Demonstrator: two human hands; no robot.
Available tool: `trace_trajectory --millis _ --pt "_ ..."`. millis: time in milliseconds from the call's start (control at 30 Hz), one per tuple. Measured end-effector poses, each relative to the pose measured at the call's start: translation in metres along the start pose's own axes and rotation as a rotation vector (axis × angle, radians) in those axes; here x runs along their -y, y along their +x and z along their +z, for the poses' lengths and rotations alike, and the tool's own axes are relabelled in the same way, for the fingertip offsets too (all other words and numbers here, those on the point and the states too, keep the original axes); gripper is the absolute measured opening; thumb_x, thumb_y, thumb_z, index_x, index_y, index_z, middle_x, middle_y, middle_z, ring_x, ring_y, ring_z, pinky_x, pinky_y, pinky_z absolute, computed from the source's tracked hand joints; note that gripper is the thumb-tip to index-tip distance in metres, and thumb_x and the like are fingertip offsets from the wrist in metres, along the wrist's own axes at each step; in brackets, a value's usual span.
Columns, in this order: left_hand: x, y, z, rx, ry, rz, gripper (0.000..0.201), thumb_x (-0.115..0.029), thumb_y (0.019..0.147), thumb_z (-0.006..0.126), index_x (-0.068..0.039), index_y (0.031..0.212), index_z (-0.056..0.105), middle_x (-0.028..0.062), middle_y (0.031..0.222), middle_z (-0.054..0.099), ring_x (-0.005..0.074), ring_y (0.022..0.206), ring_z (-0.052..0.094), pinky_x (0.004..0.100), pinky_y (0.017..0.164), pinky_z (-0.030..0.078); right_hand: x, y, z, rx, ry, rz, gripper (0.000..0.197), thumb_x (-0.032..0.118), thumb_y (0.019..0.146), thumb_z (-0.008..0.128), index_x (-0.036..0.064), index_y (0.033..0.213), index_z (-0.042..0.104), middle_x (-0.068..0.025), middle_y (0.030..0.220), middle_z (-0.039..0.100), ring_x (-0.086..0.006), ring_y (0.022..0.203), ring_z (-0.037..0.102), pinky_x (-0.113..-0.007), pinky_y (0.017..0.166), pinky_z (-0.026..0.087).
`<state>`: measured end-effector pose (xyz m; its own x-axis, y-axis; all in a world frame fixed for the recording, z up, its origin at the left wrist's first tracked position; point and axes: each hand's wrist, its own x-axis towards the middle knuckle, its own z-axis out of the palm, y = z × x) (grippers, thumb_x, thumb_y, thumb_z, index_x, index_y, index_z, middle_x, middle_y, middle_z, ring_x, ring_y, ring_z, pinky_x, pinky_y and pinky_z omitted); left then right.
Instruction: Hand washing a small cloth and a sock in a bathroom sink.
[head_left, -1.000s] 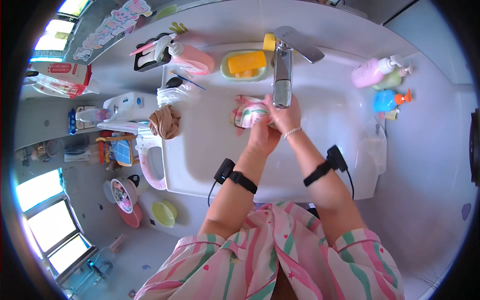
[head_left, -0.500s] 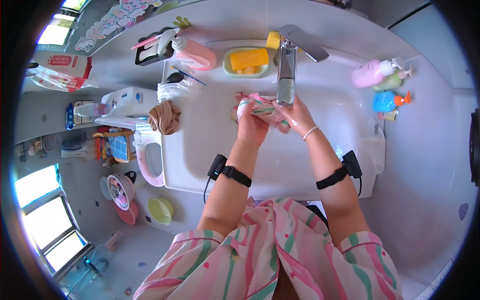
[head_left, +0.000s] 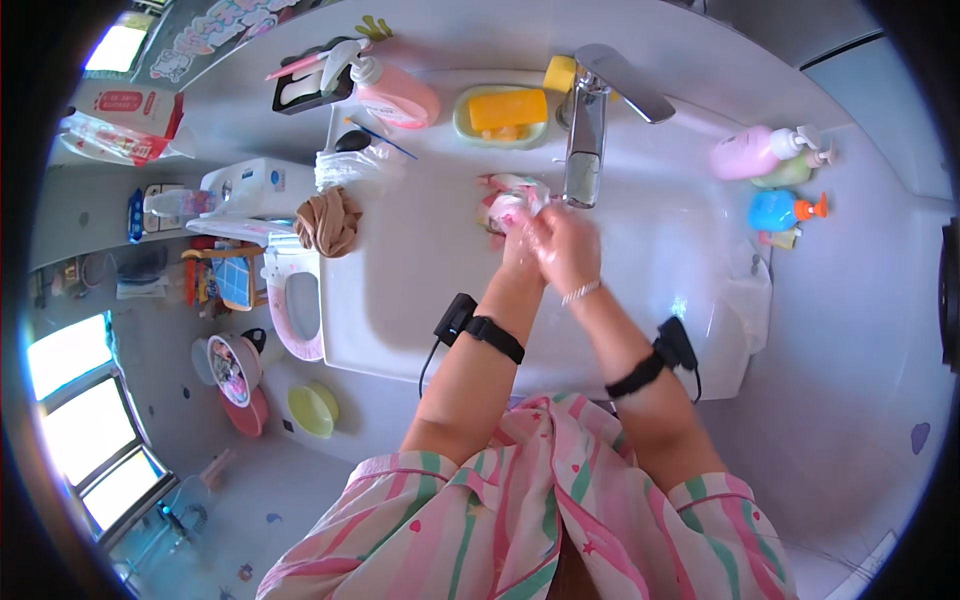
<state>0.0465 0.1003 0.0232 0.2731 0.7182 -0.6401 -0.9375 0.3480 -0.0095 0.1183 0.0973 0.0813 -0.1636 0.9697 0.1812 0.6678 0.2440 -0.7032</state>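
A wet cloth (head_left: 515,195) with pink, white and green stripes is bunched over the white sink basin (head_left: 420,290), just left of the chrome faucet (head_left: 584,150). My left hand (head_left: 522,252) grips it from below, its fingers partly hidden by the cloth and the other hand. Across it lies my right hand (head_left: 570,248), fingers curled against the cloth and the left hand, a little smeared by motion. Water glistens on both hands below the spout. The right wrist wears a pale beaded bracelet (head_left: 581,292).
Along the back rim stand a pink pump bottle (head_left: 398,97), a green soap dish (head_left: 500,140) with an orange bar, and a yellow sponge (head_left: 561,73). A brown cloth (head_left: 328,222) hangs at the left edge. Pink and blue pump bottles (head_left: 772,211) stand at the right.
My right hand has moved left and down from beneath the spout, onto my left hand. The cloth, stretched between both hands before, is now bunched more tightly. The view has shifted slightly.
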Motion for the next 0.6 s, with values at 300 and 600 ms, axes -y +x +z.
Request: trace_trajectory --millis 300,600 --pt "-0.023 -0.005 0.0 0.12 0.148 0.05 0.047 -0.052 0.097 0.049 -0.014 0.126 0.049 0.0067 0.114 0.061 0.0234 0.09 0.065 0.0415 0.072 0.056 0.011 -0.001 0.015 -0.202 0.285 -0.287 0.031 0.028 0.088 0.069 0.0004 0.077 0.064 -0.0159 0.059 0.06 -0.0363 0.056 0.061 -0.042 0.053 0.047" --pt "-0.013 -0.017 0.017 0.047 0.448 0.207 0.06 -0.059 0.099 0.035 -0.012 0.135 0.043 0.0091 0.119 0.058 0.0243 0.11 0.059 0.0423 0.094 0.051 -0.024 0.02 -0.037 0.405 -0.024 0.389 0.047 0.044 0.089 0.06 0.0016 0.108 0.065 -0.0218 0.095 0.067 -0.0383 0.09 0.065 -0.046 0.076 0.052"
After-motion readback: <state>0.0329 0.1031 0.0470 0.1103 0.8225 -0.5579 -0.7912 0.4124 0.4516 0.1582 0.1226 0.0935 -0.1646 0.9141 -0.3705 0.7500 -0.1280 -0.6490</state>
